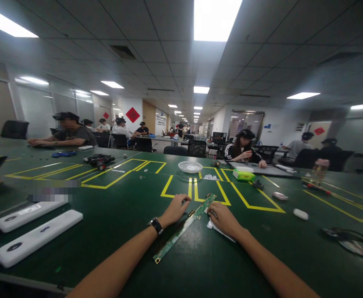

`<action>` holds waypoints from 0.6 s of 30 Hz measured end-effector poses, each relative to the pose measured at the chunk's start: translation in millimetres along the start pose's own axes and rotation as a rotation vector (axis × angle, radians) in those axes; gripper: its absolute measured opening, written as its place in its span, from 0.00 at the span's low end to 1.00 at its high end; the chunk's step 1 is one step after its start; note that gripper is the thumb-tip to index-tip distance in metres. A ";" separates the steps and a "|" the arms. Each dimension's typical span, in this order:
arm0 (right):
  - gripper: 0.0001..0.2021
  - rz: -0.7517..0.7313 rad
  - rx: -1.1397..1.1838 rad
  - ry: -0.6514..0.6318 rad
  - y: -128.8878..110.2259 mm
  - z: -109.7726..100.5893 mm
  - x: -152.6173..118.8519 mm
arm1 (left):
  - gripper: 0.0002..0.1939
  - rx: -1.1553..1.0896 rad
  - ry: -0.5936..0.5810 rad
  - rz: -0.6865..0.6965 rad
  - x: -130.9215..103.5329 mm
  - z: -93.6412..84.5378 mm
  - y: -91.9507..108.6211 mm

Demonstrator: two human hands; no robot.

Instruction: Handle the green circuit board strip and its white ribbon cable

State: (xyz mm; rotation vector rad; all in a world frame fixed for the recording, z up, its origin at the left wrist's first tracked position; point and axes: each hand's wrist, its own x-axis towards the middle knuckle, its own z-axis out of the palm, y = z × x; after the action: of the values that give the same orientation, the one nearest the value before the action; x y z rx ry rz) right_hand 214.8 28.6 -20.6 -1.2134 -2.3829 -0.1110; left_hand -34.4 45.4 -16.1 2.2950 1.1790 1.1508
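Observation:
A long, narrow green circuit board [181, 231] lies diagonally on the green table in front of me. Just left of its upper part is my left hand [178, 208], fingers curled and slightly apart, with a dark watch on the wrist. Close to the board's upper right edge, my right hand [223, 217] has its fingers bent together over something small and white; what they hold is too small to name. A white paper [223, 232] lies partly under my right hand.
Beyond my hands stands a white round basket [190, 167] among yellow tape outlines. White power strips [38, 238] lie at left. A green-and-white packet [243, 174], a white case [300, 214] and cables [349, 238] are at right. People sit across the table.

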 end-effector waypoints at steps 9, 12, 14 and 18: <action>0.09 0.204 -0.061 -0.004 38.7 -10.3 -7.5 | 0.11 -0.024 -0.018 0.003 -0.7 1.1 0.0; 0.09 0.165 -0.042 0.002 30.1 -8.4 -6.6 | 0.11 -0.023 -0.008 0.012 0.7 -0.3 -0.8; 0.08 0.098 -0.021 0.001 17.2 -4.6 -3.9 | 0.11 -0.023 0.014 0.013 3.4 -2.2 -3.8; 0.08 0.014 -0.004 -0.001 -0.1 0.3 0.8 | 0.12 -0.079 0.110 -0.034 10.1 -6.0 -12.4</action>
State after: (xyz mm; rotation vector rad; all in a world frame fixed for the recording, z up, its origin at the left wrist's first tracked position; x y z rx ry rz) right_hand 214.2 29.2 -20.6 -1.2317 -2.3758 -0.1107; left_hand -42.3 60.5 -14.4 2.1700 1.1838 1.3015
